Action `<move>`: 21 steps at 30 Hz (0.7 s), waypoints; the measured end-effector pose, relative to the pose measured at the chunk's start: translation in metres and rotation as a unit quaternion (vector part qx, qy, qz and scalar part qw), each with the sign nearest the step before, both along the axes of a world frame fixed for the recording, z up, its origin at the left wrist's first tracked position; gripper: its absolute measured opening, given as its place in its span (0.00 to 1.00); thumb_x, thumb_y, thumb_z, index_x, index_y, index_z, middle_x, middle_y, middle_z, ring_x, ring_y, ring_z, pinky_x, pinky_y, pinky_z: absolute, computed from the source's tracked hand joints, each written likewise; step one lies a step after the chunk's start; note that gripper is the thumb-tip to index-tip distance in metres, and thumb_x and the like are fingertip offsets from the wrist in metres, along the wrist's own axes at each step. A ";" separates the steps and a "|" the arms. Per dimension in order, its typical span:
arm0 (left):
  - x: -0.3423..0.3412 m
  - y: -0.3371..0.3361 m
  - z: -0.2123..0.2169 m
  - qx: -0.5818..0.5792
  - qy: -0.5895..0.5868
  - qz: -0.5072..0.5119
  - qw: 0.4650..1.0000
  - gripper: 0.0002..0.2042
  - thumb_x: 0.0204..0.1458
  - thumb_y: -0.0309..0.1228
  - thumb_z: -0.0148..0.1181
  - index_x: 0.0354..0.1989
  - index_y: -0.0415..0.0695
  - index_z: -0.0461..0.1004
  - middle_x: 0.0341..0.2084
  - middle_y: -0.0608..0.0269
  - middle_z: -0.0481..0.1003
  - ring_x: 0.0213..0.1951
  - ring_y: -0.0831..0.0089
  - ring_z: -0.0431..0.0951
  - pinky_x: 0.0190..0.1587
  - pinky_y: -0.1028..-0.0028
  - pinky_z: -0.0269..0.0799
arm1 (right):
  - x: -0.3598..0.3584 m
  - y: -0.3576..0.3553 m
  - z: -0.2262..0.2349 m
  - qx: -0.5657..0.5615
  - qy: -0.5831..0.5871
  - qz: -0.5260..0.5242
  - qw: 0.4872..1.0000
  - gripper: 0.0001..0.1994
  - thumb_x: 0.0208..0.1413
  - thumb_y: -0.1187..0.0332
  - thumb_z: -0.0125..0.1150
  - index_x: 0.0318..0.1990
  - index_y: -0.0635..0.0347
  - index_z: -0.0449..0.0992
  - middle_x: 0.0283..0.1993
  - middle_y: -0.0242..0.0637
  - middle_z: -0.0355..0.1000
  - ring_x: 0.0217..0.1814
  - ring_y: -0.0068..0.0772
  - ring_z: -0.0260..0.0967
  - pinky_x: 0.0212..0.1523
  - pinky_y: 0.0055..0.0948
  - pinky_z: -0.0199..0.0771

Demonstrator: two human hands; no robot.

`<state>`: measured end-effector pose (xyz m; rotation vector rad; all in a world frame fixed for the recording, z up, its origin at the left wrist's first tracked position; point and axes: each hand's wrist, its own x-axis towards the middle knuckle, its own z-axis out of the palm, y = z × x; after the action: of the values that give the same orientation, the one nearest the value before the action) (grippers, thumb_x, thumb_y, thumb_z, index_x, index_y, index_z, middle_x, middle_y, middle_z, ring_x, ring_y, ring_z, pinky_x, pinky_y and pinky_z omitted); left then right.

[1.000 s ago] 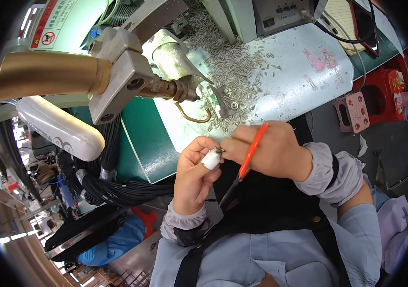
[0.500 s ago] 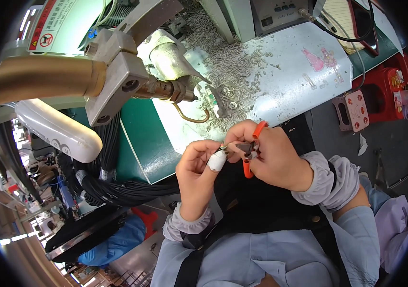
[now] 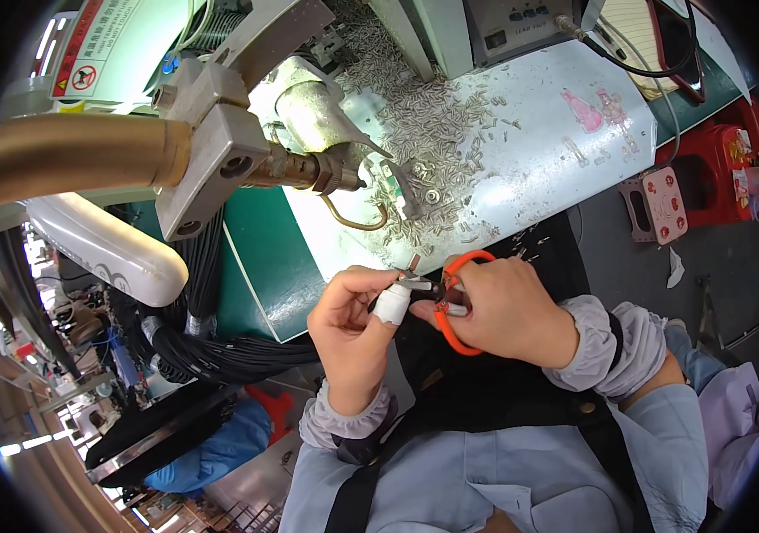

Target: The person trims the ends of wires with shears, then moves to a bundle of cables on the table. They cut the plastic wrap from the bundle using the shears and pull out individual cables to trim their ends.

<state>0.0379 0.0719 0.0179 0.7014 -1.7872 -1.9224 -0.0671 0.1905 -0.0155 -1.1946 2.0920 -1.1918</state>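
My left hand [image 3: 344,324] is closed in a pinch, with white tape [image 3: 390,305] wrapped round its thumb. Between thumb and forefinger it grips a thin cable, mostly hidden, whose copper-coloured wire end [image 3: 413,262] sticks up past the fingertips. In my right hand [image 3: 522,311] is a pair of cutting pliers [image 3: 443,326] with orange-red handles spread apart. Their metal jaws reach left to the wire end, right above the taped thumb. Whether the jaws close on the wire cannot be made out.
Beyond my hands, a machine nozzle [image 3: 344,178] with a bent copper tube overhangs the pale worktop [image 3: 531,160]. Small metal pieces [image 3: 437,115] lie strewn there. Black cables [image 3: 237,351] hang in a bundle at left. A red stool [image 3: 717,173] stands at right.
The pliers have swung round in my right hand, their handles spreading and jaws reaching the wire end. My right fingertips have left the wire. My left hand has shifted slightly left.
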 end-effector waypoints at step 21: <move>-0.042 -0.084 -0.019 0.260 -0.074 -0.104 0.957 0.12 0.43 0.23 0.58 0.37 0.34 0.68 0.20 0.67 0.66 0.16 0.84 0.56 0.16 0.84 0.47 | -0.052 -0.056 0.009 -0.097 -0.314 -0.058 0.943 0.08 0.54 0.69 0.49 0.32 0.67 0.67 0.16 0.28 0.61 0.12 0.15 0.56 0.14 0.17 0.57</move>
<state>-0.0039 -0.0124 -0.0007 0.8731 -1.4830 -2.5886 -0.1189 0.1344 -0.0064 -0.6390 1.6002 -1.6057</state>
